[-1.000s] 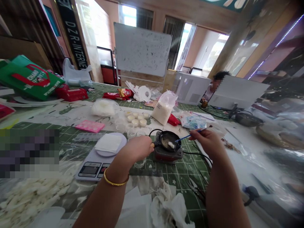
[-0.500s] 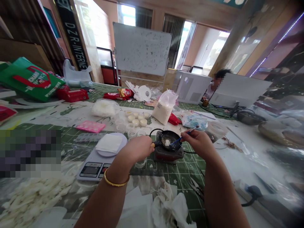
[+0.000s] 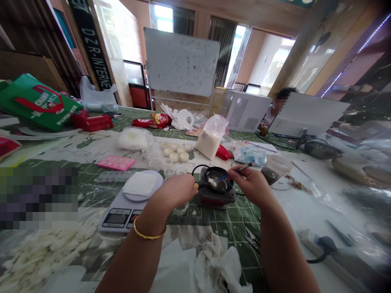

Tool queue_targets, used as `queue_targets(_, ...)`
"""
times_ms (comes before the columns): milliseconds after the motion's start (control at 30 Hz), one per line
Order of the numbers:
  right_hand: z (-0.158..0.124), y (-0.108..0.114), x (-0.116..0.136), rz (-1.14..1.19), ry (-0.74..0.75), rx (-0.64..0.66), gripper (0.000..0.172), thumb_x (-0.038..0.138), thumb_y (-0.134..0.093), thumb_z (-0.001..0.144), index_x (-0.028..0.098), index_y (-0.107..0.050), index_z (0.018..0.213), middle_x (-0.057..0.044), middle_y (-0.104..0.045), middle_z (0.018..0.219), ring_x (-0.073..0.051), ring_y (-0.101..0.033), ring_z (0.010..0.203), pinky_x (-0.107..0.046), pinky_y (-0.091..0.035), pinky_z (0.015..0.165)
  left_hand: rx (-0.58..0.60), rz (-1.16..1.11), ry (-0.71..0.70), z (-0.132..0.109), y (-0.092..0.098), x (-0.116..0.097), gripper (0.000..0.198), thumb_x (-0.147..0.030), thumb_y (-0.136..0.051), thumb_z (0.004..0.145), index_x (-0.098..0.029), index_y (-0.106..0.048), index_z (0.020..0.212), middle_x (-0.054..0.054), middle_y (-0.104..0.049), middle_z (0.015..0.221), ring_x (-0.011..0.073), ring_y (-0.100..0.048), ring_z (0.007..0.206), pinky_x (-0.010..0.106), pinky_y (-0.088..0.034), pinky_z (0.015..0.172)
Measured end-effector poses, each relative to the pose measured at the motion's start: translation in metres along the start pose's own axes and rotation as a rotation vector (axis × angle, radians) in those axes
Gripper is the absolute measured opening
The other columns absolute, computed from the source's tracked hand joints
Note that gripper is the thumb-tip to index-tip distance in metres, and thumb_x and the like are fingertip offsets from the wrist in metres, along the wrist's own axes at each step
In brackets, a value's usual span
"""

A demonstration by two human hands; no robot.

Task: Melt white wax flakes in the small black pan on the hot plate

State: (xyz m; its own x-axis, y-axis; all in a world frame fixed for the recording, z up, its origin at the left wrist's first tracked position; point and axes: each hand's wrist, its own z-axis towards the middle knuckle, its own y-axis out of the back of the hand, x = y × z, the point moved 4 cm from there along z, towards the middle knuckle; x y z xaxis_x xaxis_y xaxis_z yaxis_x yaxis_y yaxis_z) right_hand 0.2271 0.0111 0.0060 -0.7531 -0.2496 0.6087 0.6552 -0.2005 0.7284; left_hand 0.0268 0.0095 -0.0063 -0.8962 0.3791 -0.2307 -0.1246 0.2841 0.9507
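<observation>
Daylight enters through overexposed windows [image 3: 119,32] left of, above and right of the whiteboard [image 3: 182,63], with streaked glare across its upper right corner; a light strip [image 3: 357,51] glows far to its right. The desk [image 3: 220,221] below the whiteboard is dimmer. Lens distortion tilts the lettered panel [image 3: 95,53] left of the whiteboard, detail smears far right of it, and pixelation masks an area lower left.

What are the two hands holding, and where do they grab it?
The left hand holds the small black pan by its handle. The right hand holds a thin blue stick around its middle.
</observation>
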Motion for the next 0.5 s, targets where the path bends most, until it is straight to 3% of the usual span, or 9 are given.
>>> queue_targets(67, -0.0005, -0.0028, 0.0016, -0.021, -0.013, 0.040, 0.029, 0.041, -0.047, 0.077, 0.019, -0.065, 0.075, -0.003, -0.068, 0.076, -0.018, -0.059, 0.072, -0.028, -0.041, 0.067, 0.001, -0.006, 0.005, 0.0003, -0.0004, 0.0002, 0.026, -0.034, -0.036, 0.077, -0.017, -0.055, 0.067, 0.006, -0.060, 0.071, 0.0166, -0.053, 0.060, 0.027, -0.032, 0.051)
queue_targets(200, -0.0030, -0.0001, 0.0048, -0.009, -0.020, 0.000, 0.028, 0.041, -0.047, 0.078, 0.020, -0.065, 0.074, -0.002, -0.068, 0.079, -0.018, -0.059, 0.076, -0.028, -0.041, 0.068, -0.001, -0.002, -0.004, 0.0009, -0.0016, 0.0007, 0.027, -0.035, -0.036, 0.076, -0.018, -0.055, 0.067, 0.006, -0.060, 0.071, 0.0163, -0.053, 0.060, 0.026, -0.032, 0.052)
queue_targets(367, -0.0057, -0.0033, 0.0076, -0.035, -0.011, 0.074, 0.029, 0.042, -0.045, 0.078, 0.019, -0.064, 0.078, -0.002, -0.067, 0.074, -0.018, -0.059, 0.070, -0.028, -0.041, 0.067, -0.016, 0.007, -0.015, 0.0011, -0.0014, 0.0008, 0.028, -0.036, -0.036, 0.077, -0.018, -0.054, 0.067, 0.006, -0.059, 0.070, 0.0160, -0.052, 0.059, 0.026, -0.031, 0.051)
queue_targets(500, -0.0063, 0.0007, 0.0085, -0.088, 0.005, -0.015, 0.030, 0.042, -0.044, 0.079, 0.019, -0.065, 0.078, -0.003, -0.067, 0.075, -0.018, -0.059, 0.071, -0.028, -0.041, 0.066, 0.004, 0.010, -0.011, 0.0015, -0.0019, 0.0009, 0.027, -0.035, -0.037, 0.077, -0.017, -0.055, 0.067, 0.006, -0.059, 0.070, 0.0160, -0.052, 0.060, 0.026, -0.032, 0.052)
